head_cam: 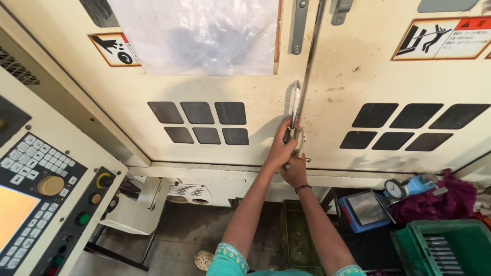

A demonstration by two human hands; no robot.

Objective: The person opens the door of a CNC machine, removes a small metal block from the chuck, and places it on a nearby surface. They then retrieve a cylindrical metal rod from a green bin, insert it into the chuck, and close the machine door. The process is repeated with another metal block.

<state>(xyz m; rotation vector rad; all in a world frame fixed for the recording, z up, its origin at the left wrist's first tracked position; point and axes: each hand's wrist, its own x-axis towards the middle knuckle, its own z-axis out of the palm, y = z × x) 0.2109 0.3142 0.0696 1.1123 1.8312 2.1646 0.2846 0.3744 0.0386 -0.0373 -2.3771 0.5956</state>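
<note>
Both hands on vertical metal door handles at seam between two cream machine doors: left hand (279, 148) wrapped round left door handle (294, 105), right hand (295, 171) gripping right door handle (302, 140) just below. Step looks like parting doors; next calls for firm sideways pull.

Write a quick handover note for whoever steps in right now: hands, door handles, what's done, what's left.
Left hand: closed around the left door handle, near its lower end.
Right hand: gripping the right door handle just below the left hand.
Machine doors: both leaves meet at the centre seam, so they look shut.
Done: both handles gripped.
Left: the doors are not yet parted.
Control panel sits to the left, untouched.
</note>
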